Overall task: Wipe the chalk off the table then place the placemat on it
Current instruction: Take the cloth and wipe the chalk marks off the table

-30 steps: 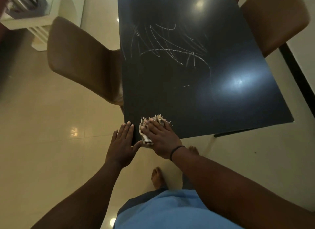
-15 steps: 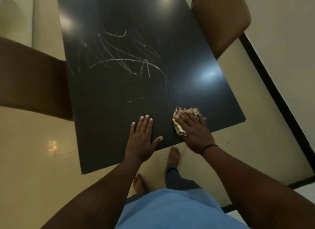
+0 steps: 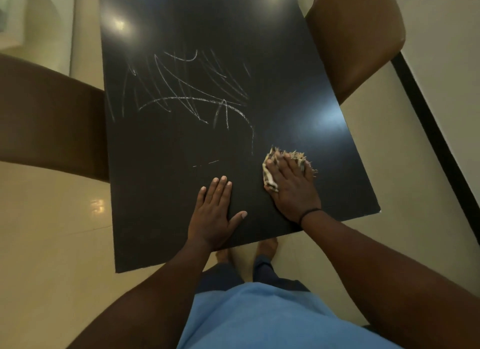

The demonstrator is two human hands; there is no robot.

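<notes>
Black glossy table (image 3: pixel 181 213), rectangular, near edge right in front of me. Chalk scribbles (image 3: pixel 189 94) cover the middle of the top, plus a short dash (image 3: pixel 206 163) closer to me. My left hand (image 3: pixel 215 216) lies flat on the top, fingers straight, near the front edge. My right hand (image 3: pixel 292 187) presses a frayed, striped cloth (image 3: pixel 270 178) onto the surface, just beside the lower end of the scribbles. Ceiling light glare on the far end and the right side.
</notes>
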